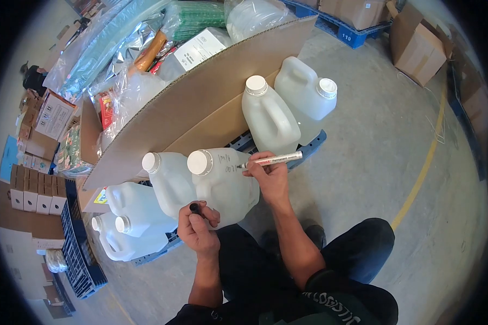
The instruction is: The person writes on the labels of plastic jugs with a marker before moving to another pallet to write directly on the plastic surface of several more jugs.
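My right hand (269,176) is closed around a white permanent marker (279,160), its tip at the side of a white plastic jug (228,192). Dark handwriting stands on the jug beside the tip. Closed on a small black cap, my left hand (199,225) is at the jug's lower left. The black cap (194,208) sticks up between thumb and fingers. Another jug (171,184) is directly left of the written one, and two more, one of them a jug (271,119) with a white lid, stand to the upper right.
More jugs (138,208) sit at the lower left. A large cardboard box (200,103) filled with wrapped goods rises behind the jugs. Blue pallets (350,33) and a brown carton (420,51) are at the upper right. A person (34,78) is at the far left.
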Demonstrator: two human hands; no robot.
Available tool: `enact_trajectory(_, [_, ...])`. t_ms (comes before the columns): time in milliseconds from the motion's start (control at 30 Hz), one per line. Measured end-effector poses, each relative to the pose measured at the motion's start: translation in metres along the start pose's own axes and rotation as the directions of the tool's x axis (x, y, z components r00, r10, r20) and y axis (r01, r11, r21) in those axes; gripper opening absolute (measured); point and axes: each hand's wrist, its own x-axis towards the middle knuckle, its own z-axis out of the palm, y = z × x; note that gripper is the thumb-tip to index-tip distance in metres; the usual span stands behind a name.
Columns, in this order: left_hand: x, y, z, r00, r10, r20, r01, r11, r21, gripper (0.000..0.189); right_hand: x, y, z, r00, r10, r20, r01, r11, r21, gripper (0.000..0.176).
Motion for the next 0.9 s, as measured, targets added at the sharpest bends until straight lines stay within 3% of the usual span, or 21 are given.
enact_trajectory(300, [0.001, 0.000, 0.000, 0.999, -0.013, 0.032, 0.012, 1.000, 0.029, 0.033, -0.006, -0.001, 0.000, 0.992, 0.004, -0.128, 0.012, 0.993, 0.121, 0.010])
enact_trajectory(500, [0.031, -0.009, 0.019, 1.000, 0.004, -0.018, -0.003, 0.996, 0.086, 0.031, -0.010, -0.020, -0.010, 0.964, -0.144, -0.223, 0.181, 0.971, 0.154, 0.012])
enact_trajectory(667, [0.048, -0.009, 0.050, 0.978, -0.198, 0.061, 0.197, 0.980, 0.016, 0.030, -0.009, -0.043, -0.034, 0.867, -0.261, -0.425, 0.332, 0.938, 0.100, 0.012])
enact_trajectory(733, [0.056, -0.002, 0.066, 0.967, -0.251, 0.045, 0.250, 0.968, 0.012, 0.031, -0.007, -0.049, -0.049, 0.830, -0.262, -0.493, 0.366, 0.922, 0.126, 0.011])
enact_trajectory(800, [0.072, 0.003, 0.086, 0.938, -0.302, -0.169, 0.276, 0.947, -0.163, 0.031, -0.009, -0.054, -0.061, 0.802, -0.255, -0.540, 0.387, 0.911, 0.143, 0.011])
enact_trajectory(900, [0.093, -0.012, 0.102, 0.957, -0.212, -0.199, 0.190, 0.974, -0.126, 0.031, -0.008, -0.064, -0.078, 0.763, -0.177, -0.622, 0.436, 0.851, 0.294, 0.007])
